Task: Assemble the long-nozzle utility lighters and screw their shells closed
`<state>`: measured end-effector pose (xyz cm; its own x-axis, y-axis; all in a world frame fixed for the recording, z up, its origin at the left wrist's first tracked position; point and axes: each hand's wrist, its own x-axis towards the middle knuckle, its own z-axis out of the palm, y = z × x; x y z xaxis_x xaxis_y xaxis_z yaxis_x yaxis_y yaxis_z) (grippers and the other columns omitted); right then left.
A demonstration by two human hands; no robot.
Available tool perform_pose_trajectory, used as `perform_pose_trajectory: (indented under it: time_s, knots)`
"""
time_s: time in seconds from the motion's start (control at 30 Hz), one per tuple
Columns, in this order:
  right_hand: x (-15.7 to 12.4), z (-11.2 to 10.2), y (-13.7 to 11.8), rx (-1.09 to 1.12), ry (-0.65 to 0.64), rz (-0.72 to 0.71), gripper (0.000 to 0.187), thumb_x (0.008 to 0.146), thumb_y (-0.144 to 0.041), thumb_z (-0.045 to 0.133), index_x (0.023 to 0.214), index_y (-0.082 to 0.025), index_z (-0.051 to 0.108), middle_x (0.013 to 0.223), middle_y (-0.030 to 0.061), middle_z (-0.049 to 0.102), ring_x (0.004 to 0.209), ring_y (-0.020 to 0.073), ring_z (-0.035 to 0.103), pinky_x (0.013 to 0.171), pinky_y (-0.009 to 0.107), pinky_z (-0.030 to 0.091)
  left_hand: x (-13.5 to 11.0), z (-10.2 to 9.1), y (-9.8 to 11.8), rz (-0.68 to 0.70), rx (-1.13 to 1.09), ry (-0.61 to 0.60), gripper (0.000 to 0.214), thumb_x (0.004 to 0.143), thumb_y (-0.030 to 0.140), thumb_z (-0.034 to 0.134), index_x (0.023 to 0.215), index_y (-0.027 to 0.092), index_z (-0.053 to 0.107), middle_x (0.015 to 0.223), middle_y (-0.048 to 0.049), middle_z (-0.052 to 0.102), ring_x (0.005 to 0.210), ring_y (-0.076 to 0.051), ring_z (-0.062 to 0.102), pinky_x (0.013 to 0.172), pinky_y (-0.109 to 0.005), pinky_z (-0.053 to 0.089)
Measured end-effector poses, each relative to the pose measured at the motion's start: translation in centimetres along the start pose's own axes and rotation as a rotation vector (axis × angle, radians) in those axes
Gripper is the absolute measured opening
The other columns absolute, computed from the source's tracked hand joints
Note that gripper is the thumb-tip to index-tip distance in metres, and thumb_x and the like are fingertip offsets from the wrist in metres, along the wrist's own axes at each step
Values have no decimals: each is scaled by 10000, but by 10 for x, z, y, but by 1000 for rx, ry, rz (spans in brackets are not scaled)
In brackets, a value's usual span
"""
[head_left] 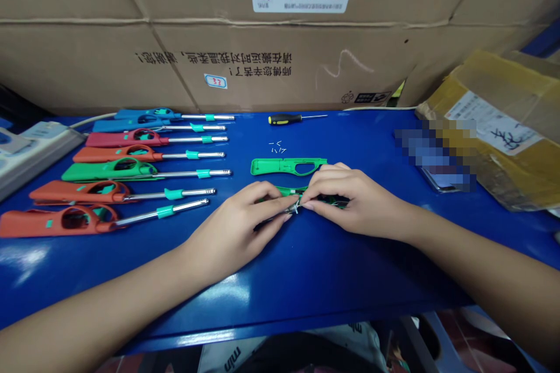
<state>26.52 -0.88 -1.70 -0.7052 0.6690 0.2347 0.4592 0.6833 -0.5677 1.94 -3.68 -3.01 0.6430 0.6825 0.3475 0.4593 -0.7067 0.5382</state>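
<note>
Two bare hands meet over a blue table [280, 288]. The left hand [245, 215] has its thumb and forefinger closed on a small part [294, 207] with a pale tip, too small to identify. The right hand [363, 198] brings its fingertips together on the same part from the other side; its remaining fingers are curled. Beneath the hands, partly hidden, lies a green piece [286, 191]. Just beyond them rests a separate green half-shell [280, 167], lying flat. Farther back are several thin white bits [277, 147] and a black-and-yellow screwdriver [282, 120], its shaft pointing right. To the left, seven long lighters [102, 192] in blue, red, orange and green lie in a row, metal stems toward the right. A taped box [494, 128] stands at the right; a large cardboard box [245, 41] forms the background.
</note>
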Motion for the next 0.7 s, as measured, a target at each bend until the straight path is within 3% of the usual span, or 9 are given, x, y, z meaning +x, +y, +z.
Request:
perform_pose_trajectory:
  time_s: [0.7]
  knots:
    - [0, 2, -1, 31, 24, 0, 112, 969, -226, 615, 875, -207, 672, 876, -24, 710, 869, 122, 637, 894, 320, 362, 0, 3, 3, -10, -42, -3, 354, 993, 152, 575, 1337, 210, 636, 1041, -50, 614, 963, -138, 610, 896, -288, 527]
